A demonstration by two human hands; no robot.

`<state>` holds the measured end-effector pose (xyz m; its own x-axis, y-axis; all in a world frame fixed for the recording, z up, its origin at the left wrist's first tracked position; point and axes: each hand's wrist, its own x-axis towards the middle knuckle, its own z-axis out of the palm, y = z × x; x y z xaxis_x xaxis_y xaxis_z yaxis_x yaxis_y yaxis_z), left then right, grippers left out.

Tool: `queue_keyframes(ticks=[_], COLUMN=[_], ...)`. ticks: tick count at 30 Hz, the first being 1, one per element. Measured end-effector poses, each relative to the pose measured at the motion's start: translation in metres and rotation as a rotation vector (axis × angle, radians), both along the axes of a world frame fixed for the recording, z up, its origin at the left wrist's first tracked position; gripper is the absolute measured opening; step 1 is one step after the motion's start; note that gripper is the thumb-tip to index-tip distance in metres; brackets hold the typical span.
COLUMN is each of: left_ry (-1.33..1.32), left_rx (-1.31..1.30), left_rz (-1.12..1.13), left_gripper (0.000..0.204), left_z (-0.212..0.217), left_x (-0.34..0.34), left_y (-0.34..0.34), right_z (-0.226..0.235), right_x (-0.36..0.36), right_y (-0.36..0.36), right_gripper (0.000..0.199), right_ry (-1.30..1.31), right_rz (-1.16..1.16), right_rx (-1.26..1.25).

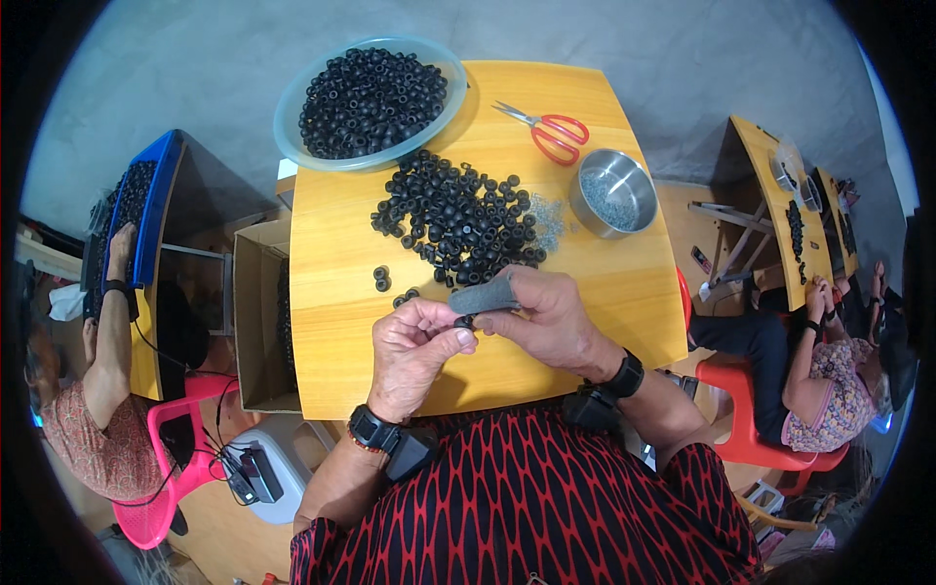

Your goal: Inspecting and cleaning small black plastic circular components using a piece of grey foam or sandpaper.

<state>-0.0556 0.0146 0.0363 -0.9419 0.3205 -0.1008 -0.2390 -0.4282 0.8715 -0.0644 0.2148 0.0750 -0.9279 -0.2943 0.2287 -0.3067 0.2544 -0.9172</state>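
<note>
Both hands meet over the near part of a yellow table (341, 331). My left hand (414, 351) pinches a small black round part (466, 322) between thumb and fingers. Against that part come the fingertips of my right hand (551, 317), closed, and whatever they hold is hidden. A grey sleeve (483, 295) covers a finger of the right hand. Just beyond the hands lies a loose heap of black round parts (453, 210), some showing open ends. Small pale bluish-grey pieces (548, 222) are scattered at the heap's right side.
A translucent bowl (458, 107) of black parts stands at the far left, partly over the edge. Red-handled scissors (558, 136) and a metal bowl (639, 185) with pale pieces are at the far right. A cardboard box (255, 322) stands left. People work at both sides.
</note>
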Motion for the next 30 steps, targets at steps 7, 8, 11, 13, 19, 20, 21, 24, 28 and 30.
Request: queue_keyframes(ticks=[7, 8, 11, 13, 19, 20, 21, 24, 28, 30], left_ry=[-0.019, -0.018, -0.03, -0.035, 0.008, 0.008, -0.022, -0.067, -0.144, -0.159], left_rx=[-0.025, -0.025, -0.03, -0.03, -0.078, -0.079, -0.08, -0.066, -0.033, -0.025], left_rz=[-0.014, -0.015, -0.01, 0.013, 0.025, 0.022, 0.023, 0.019, -0.029, -0.052], left_gripper=[0.018, 0.018, 0.018, 0.018, 0.014, 0.014, 0.014, 0.014, 0.013, 0.012], left_z=[0.003, 0.003, 0.005, 0.006, -0.002, -0.002, -0.002, -0.006, -0.002, -0.002], left_x=[-0.002, -0.002, -0.002, -0.001, 0.0, 0.001, 0.002, 0.002, 0.0, -0.001], left_y=[0.002, 0.002, 0.003, 0.005, 0.009, 0.01, 0.011, 0.011, 0.011, 0.011], right_z=[0.003, 0.002, 0.002, 0.003, 0.013, 0.01, 0.007, 0.003, 0.002, 0.009], right_x=[-0.001, -0.002, -0.005, -0.008, -0.011, -0.01, -0.01, -0.004, 0.002, 0.005], right_y=[0.0, 0.0, 0.005, 0.007, 0.006, 0.006, 0.007, 0.007, 0.01, 0.007], right_gripper=[0.019, 0.017, 0.016, 0.018, 0.01, 0.01, 0.009, 0.008, 0.008, 0.009], right_ry=[0.106, 0.144, 0.174, 0.165, 0.194, 0.172, 0.15, 0.201, 0.165, 0.159], right_rz=[0.003, 0.007, 0.047, 0.084, 0.138, 0.141, 0.144, 0.09, 0.049, 0.021], right_rx=[0.044, 0.048, 0.094, 0.135, 0.216, 0.201, 0.185, 0.191, 0.227, 0.175])
